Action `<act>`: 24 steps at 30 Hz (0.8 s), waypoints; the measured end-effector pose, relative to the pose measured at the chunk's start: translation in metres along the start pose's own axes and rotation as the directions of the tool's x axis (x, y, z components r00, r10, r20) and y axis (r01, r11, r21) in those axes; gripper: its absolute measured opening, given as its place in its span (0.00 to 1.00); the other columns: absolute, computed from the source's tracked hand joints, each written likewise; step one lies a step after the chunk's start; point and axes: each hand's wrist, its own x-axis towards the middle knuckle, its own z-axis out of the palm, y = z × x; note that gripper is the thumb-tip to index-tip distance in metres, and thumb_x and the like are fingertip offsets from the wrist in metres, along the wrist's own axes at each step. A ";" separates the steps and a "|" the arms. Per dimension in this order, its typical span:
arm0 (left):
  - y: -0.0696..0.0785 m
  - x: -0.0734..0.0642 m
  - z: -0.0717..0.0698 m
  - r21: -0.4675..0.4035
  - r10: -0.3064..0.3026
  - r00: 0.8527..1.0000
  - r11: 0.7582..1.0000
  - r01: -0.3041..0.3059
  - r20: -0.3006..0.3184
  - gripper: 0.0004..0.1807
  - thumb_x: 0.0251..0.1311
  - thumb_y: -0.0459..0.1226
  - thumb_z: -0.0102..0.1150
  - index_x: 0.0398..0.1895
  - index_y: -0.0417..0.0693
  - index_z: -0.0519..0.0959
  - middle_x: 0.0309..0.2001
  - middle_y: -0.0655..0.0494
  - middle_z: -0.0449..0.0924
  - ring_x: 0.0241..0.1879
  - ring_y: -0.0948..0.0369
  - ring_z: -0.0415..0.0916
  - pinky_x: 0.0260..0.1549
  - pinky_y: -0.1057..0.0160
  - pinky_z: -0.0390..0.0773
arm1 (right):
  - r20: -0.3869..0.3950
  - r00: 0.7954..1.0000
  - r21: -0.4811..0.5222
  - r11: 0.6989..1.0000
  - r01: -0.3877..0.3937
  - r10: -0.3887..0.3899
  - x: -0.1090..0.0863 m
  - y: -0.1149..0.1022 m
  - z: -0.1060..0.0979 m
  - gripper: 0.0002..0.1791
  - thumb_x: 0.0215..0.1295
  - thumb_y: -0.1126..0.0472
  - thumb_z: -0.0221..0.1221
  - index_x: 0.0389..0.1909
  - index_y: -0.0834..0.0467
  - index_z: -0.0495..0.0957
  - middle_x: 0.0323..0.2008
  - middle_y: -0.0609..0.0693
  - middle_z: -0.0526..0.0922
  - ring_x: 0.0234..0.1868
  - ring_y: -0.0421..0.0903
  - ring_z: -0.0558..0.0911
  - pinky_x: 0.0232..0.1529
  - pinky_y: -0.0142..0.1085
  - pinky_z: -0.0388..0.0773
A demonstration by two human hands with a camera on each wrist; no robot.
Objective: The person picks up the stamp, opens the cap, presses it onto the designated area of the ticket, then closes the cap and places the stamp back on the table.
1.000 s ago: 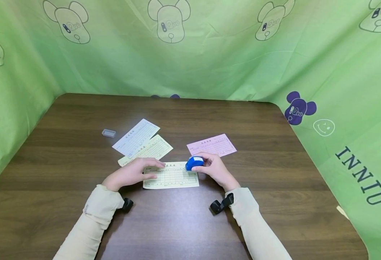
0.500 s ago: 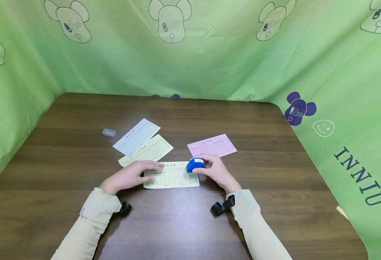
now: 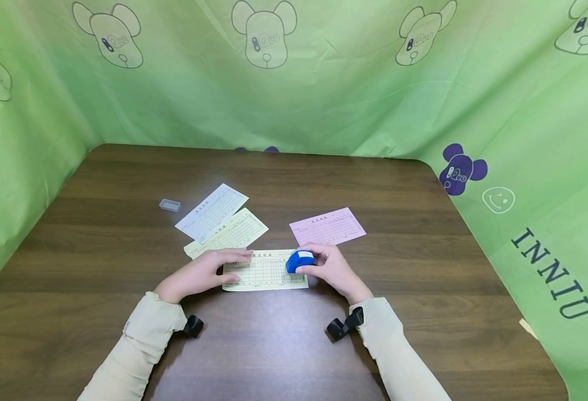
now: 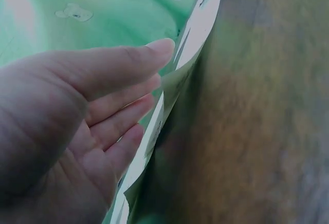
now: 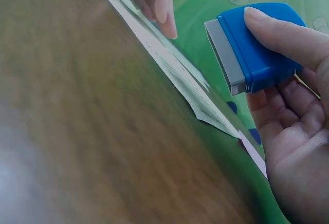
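Observation:
My right hand [image 3: 336, 270] pinches a blue stamp [image 3: 300, 262] between thumb and fingers, over the right part of a pale yellow printed form [image 3: 269, 273]. Seen from the right wrist, the stamp [image 5: 262, 47] has a grey end turned toward the paper [image 5: 175, 80], with a gap between them. My left hand [image 3: 199, 273] lies at the form's left end, fingers and thumb extended over it. In the left wrist view the left hand [image 4: 87, 111] holds nothing, and the form's near edge [image 4: 154, 126] curls up slightly.
Behind the left hand, a bluish-white form [image 3: 211, 213] overlaps another pale yellow form [image 3: 234, 231]. A small clear cap [image 3: 170, 205] lies left of them. Beyond the right hand is a pink form [image 3: 328, 225]. Green curtains [image 3: 324, 100] surround the wooden table [image 3: 254, 356].
The right hand has brought the stamp slightly nearer the person, over the form. The left hand has slid a little left and its fingers stay on the form.

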 end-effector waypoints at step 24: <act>0.002 0.001 0.011 -0.023 0.026 0.999 0.999 -0.026 -0.021 0.21 0.60 0.34 0.63 0.57 0.41 0.78 0.64 0.48 0.75 0.65 0.52 0.70 0.63 0.53 0.69 | -0.007 1.000 -0.106 0.994 0.027 -0.028 -0.016 0.002 0.012 0.19 0.52 0.70 0.69 0.47 0.69 0.79 0.46 0.65 0.80 0.42 0.34 0.80 0.48 0.24 0.77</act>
